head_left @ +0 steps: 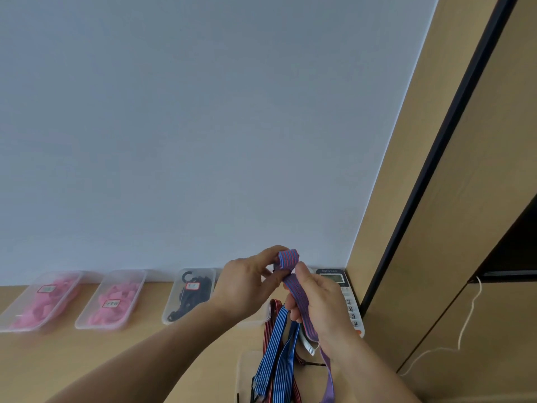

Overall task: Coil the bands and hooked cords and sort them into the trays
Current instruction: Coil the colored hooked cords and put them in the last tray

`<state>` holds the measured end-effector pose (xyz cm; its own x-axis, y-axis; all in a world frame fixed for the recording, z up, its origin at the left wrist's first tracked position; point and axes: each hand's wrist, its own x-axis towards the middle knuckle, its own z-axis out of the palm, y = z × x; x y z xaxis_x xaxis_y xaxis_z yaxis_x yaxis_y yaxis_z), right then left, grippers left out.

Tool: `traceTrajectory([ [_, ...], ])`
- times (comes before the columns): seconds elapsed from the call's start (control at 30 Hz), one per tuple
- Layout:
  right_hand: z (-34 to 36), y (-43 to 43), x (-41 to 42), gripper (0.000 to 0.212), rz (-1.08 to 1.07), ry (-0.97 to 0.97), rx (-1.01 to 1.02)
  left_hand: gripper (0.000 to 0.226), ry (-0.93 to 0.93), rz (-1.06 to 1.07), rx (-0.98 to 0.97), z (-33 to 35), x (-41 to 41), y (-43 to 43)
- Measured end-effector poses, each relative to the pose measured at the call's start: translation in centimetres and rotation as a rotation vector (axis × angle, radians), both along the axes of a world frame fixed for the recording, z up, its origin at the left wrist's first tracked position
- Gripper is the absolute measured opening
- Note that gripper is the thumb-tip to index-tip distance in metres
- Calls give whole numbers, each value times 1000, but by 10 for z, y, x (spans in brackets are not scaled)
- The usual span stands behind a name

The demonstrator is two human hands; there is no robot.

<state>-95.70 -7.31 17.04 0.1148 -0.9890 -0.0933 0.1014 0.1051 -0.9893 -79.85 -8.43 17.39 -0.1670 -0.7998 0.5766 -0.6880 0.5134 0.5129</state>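
Head view: a job part done is shown, listed here from the near edge outward.
Loose pile: several flat striped cords (276,370), blue-and-white and red-and-black, are heaped uncoiled at the near edge of the desk (145,359), over what looks like a clear container (242,379). These are judged to be the work left.
Cord in hand: a blue-and-red striped cord (292,285) is held up above the pile, with its free tail hanging down past the right wrist.
Right hand (319,303): the strap is gripped by curled fingers just below the coil, as if being fed to it.
Left hand (247,286): the coil (288,258) is pinched between thumb and fingertips, and only a few turns are wound.
Half-hidden tray (268,315): most of it is covered by the left wrist, so its contents cannot be told.
Telephone (350,309): a keypad desk set is placed just right of the hands, near the hanging tail.
Filled trays: along the wall, black hooked cords (191,292) are kept in one labelled tray (170,312), and pink bands (113,306) in two more (84,322) to its left. Those kinds are judged largely sorted.
In the way: the tail could be snagged on the pile or the telephone.
Right side: a wooden cabinet (436,257) and a dangling white string (470,315) are well apart from the work.
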Motion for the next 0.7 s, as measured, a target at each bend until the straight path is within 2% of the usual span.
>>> traceTrajectory([
  [0.1,2,2,3,68,-10,-53,-2,27,-81,-16,-181,-3,1,-3],
  [0.27,1,5,6,78,-73,-4,-73,49,-249,-92,-402,-11,2,-6],
  [0.33,1,5,4,80,-84,31,-83,54,-292,-77,-458,-12,3,-11],
  [0.4,3,4,3,75,-93,43,-93,57,-308,-62,-430,-15,4,-14],
  [0.43,4,4,3,71,-103,37,-109,56,-251,-66,-361,-16,4,-14],
  [0.47,5,2,2,66,-114,35,-136,54,-115,-69,-246,-15,1,-11],
  [0.53,6,1,0,57,-120,31,-193,52,297,-106,144,-8,-5,-6],
  [0.6,5,0,-1,48,-112,13,-225,38,761,-209,605,6,-9,-7],
  [0.63,4,0,-1,45,-107,10,-233,35,875,-269,756,10,-10,-9],
  [0.7,1,0,0,40,-100,2,-241,46,874,-394,879,18,-9,-9],
])
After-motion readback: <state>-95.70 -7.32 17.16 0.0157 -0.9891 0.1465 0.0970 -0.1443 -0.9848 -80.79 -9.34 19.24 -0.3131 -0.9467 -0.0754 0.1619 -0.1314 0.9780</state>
